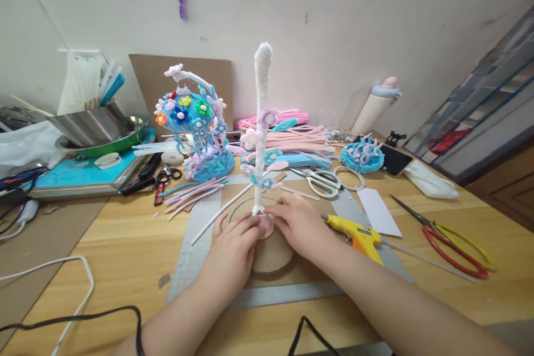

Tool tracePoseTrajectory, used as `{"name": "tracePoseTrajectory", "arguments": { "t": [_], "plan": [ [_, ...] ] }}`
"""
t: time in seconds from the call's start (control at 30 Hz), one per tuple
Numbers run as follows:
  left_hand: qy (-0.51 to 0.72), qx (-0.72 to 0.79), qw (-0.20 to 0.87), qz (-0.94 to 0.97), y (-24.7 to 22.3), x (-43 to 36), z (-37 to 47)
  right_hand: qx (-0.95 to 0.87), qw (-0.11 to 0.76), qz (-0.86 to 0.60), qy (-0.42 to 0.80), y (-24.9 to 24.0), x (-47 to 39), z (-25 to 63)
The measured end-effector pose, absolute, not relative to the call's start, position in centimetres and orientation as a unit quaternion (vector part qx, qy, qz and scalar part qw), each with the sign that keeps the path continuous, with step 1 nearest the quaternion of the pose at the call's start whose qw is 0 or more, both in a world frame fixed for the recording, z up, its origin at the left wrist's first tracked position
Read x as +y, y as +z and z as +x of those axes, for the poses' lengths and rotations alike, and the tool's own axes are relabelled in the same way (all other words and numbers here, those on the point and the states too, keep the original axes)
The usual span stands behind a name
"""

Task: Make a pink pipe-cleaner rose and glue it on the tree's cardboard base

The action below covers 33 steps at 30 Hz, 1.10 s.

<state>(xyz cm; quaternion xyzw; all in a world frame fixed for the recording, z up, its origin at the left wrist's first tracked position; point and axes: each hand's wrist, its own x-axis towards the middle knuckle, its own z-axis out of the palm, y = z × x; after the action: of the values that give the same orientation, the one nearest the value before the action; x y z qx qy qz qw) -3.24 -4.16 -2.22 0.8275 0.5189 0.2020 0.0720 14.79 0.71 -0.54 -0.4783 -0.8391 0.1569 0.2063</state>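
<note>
A white fuzzy pipe-cleaner stem (262, 83) stands upright, with pink, lilac and blue flowers (267, 118) and leaves along its lower half. At its foot is a small pink coiled disc (266, 226), resting over a round cardboard piece (273, 258). My left hand (236, 242) has its fingers closed at the left edge of the disc, with the fingertips by the stem's foot. From the right, my right hand (298, 222) closes thumb and fingers at the disc and stem foot. My fingers partly cover the disc and the join.
A yellow glue gun (359, 233) and red-and-yellow-handled scissors (454, 250) lie right. Behind are pale-handled scissors (321, 181), pipe-cleaner bundles (292, 139), a blue flowered ornament (189, 114) and a blue basket piece (362, 156). A metal bowl (94, 125) stands left; cables cross the front.
</note>
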Motion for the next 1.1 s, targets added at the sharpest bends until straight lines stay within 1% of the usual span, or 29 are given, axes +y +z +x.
{"name": "tracePoseTrajectory", "arguments": {
  "t": [0.37,0.63,0.83,1.0,1.1],
  "plan": [
    [0.203,0.520,0.079,0.826,-2.2,-4.0,-3.2,-0.833,0.179,-0.500,0.151,-1.9,1.8,13.9],
    [0.201,0.524,0.091,0.823,-2.2,-4.0,-3.2,-0.845,0.145,-0.494,0.146,-1.0,0.6,13.7],
    [0.199,0.524,0.083,0.824,-2.4,-4.1,-3.3,-0.822,0.179,-0.523,0.136,-0.3,-0.2,15.5],
    [0.203,0.523,0.072,0.825,-2.6,-4.0,-3.3,-0.815,0.181,-0.531,0.144,-0.3,-0.2,16.2],
    [0.201,0.525,0.069,0.824,-2.7,-4.0,-3.3,-0.826,0.187,-0.516,0.129,-0.7,0.2,15.6]
  ]
}}
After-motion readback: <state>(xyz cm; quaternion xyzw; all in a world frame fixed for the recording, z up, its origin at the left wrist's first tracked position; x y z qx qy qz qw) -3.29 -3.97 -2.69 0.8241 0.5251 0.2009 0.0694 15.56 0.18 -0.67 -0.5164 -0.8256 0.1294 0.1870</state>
